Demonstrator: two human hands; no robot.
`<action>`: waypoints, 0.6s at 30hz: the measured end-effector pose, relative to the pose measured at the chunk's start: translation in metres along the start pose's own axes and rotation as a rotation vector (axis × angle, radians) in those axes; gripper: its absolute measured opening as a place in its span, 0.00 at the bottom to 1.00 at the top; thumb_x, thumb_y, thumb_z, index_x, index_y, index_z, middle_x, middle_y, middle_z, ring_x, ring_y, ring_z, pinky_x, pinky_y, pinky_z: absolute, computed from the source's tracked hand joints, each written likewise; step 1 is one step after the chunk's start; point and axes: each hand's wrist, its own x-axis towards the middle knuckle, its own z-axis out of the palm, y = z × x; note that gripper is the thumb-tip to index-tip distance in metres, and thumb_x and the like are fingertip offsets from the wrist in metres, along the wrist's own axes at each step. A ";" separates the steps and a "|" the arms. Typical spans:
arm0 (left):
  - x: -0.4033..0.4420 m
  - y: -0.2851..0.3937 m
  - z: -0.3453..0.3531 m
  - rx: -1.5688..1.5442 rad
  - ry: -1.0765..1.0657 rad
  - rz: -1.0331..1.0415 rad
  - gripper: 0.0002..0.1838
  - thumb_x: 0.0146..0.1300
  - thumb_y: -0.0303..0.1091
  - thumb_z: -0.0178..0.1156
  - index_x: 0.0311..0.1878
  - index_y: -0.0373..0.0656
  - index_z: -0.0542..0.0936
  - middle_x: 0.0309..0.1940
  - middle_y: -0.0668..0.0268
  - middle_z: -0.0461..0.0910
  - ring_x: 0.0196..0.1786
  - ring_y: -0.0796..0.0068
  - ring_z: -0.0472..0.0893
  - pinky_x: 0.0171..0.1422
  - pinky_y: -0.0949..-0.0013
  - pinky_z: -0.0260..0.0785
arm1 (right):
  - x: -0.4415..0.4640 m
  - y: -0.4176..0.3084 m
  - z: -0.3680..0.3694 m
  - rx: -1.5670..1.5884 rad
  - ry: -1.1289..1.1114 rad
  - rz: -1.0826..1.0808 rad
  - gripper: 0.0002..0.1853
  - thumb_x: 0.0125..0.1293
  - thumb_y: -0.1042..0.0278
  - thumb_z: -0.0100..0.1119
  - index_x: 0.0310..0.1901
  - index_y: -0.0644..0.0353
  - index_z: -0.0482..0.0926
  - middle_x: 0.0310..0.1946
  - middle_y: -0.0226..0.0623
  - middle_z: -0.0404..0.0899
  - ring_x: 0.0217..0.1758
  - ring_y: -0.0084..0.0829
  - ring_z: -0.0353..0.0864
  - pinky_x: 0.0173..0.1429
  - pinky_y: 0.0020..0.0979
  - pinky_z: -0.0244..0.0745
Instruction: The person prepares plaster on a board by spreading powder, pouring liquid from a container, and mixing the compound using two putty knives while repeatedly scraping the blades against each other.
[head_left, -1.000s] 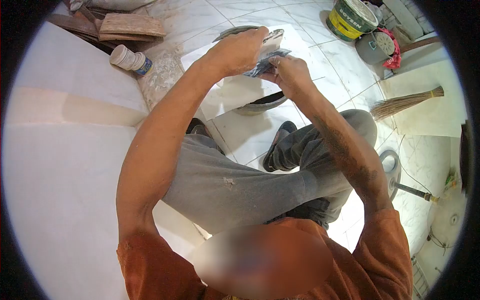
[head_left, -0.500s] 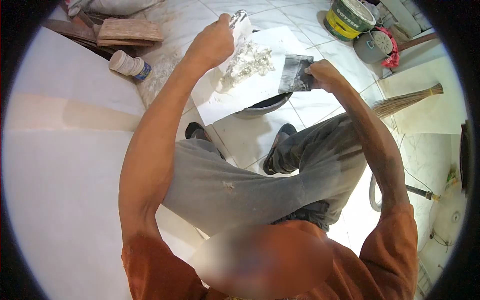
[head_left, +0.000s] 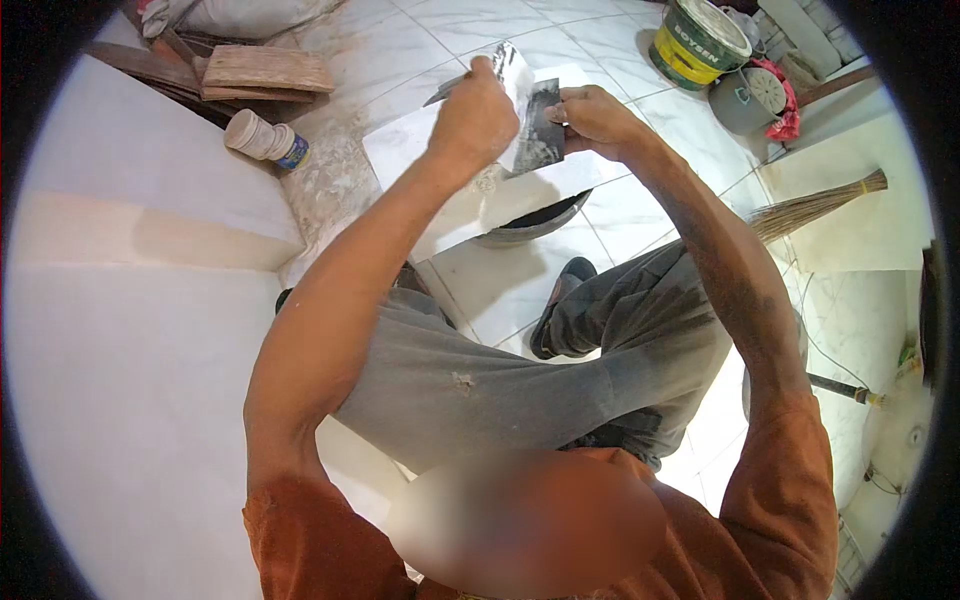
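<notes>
My left hand (head_left: 472, 118) is closed on a putty knife (head_left: 513, 72) whose broad blade is coated in white paste. Facing it, a flat dark scraper blade (head_left: 543, 125) smeared with white is pinched in my right hand (head_left: 597, 122). The two blades meet or nearly meet; I cannot tell whether they touch. Below them lies a white board (head_left: 405, 150), set over a round black basin (head_left: 540, 220). A little white paste (head_left: 485, 185) shows on the board, and my left hand and the blades hide its middle.
Stacked white cups (head_left: 262, 137) and wood pieces (head_left: 268, 72) lie at the left. At the back right stand a green and yellow paint bucket (head_left: 698, 45) and a grey pail (head_left: 742, 100). A stick broom (head_left: 820, 205) leans at the right, and my legs (head_left: 490, 385) are in front.
Both hands have come together over the board. The left moved right and down with its putty knife, the right moved left with its scraper. The heap of white paste no longer shows on the board.
</notes>
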 end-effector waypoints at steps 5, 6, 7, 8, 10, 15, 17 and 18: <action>-0.002 -0.001 -0.003 0.074 0.028 -0.010 0.21 0.60 0.26 0.53 0.53 0.23 0.63 0.48 0.28 0.73 0.50 0.29 0.78 0.57 0.45 0.72 | -0.007 -0.022 0.020 -0.128 0.019 -0.006 0.18 0.67 0.71 0.55 0.56 0.70 0.76 0.45 0.44 0.83 0.43 0.35 0.86 0.50 0.37 0.85; -0.003 -0.006 -0.004 0.080 0.026 -0.040 0.21 0.60 0.26 0.53 0.53 0.24 0.63 0.48 0.28 0.73 0.50 0.29 0.78 0.58 0.45 0.72 | -0.014 -0.031 0.022 -0.137 -0.002 -0.016 0.17 0.67 0.71 0.55 0.55 0.70 0.76 0.44 0.44 0.83 0.42 0.35 0.86 0.49 0.37 0.85; -0.002 -0.013 -0.005 0.086 0.026 -0.067 0.22 0.60 0.26 0.53 0.54 0.24 0.62 0.48 0.29 0.74 0.51 0.29 0.78 0.59 0.45 0.71 | -0.019 -0.041 0.020 -0.209 0.015 -0.015 0.17 0.67 0.71 0.55 0.54 0.70 0.77 0.43 0.44 0.83 0.42 0.34 0.86 0.48 0.37 0.85; -0.001 -0.018 -0.007 0.094 0.025 -0.091 0.22 0.60 0.26 0.53 0.54 0.24 0.62 0.48 0.29 0.74 0.52 0.30 0.77 0.59 0.46 0.71 | -0.024 -0.051 0.016 -0.281 0.035 -0.017 0.16 0.67 0.71 0.55 0.53 0.70 0.77 0.43 0.44 0.83 0.41 0.34 0.85 0.47 0.37 0.85; 0.002 -0.024 -0.017 0.062 0.007 -0.138 0.22 0.60 0.26 0.52 0.55 0.24 0.62 0.49 0.28 0.74 0.53 0.31 0.77 0.60 0.47 0.70 | -0.015 -0.050 -0.011 -0.332 0.009 -0.015 0.15 0.66 0.69 0.56 0.49 0.71 0.79 0.41 0.44 0.83 0.39 0.33 0.85 0.44 0.37 0.86; 0.002 -0.030 -0.041 0.024 0.055 -0.185 0.22 0.60 0.26 0.50 0.55 0.23 0.62 0.40 0.29 0.78 0.47 0.33 0.80 0.55 0.47 0.72 | 0.053 0.014 -0.148 -0.919 0.110 -0.052 0.11 0.58 0.70 0.65 0.40 0.68 0.81 0.35 0.41 0.82 0.37 0.33 0.85 0.39 0.38 0.86; 0.003 -0.045 -0.046 0.010 0.122 -0.142 0.22 0.62 0.29 0.51 0.55 0.23 0.62 0.35 0.31 0.79 0.44 0.33 0.81 0.52 0.46 0.72 | 0.088 0.050 -0.194 -1.133 -0.024 -0.172 0.11 0.53 0.71 0.69 0.37 0.65 0.81 0.35 0.40 0.82 0.39 0.35 0.86 0.39 0.40 0.86; 0.001 -0.048 -0.050 0.004 0.133 -0.136 0.22 0.62 0.30 0.51 0.55 0.23 0.62 0.35 0.30 0.79 0.44 0.33 0.81 0.52 0.46 0.72 | 0.101 0.064 -0.206 -1.181 -0.085 -0.250 0.12 0.50 0.72 0.71 0.37 0.63 0.81 0.35 0.40 0.82 0.40 0.36 0.85 0.41 0.40 0.85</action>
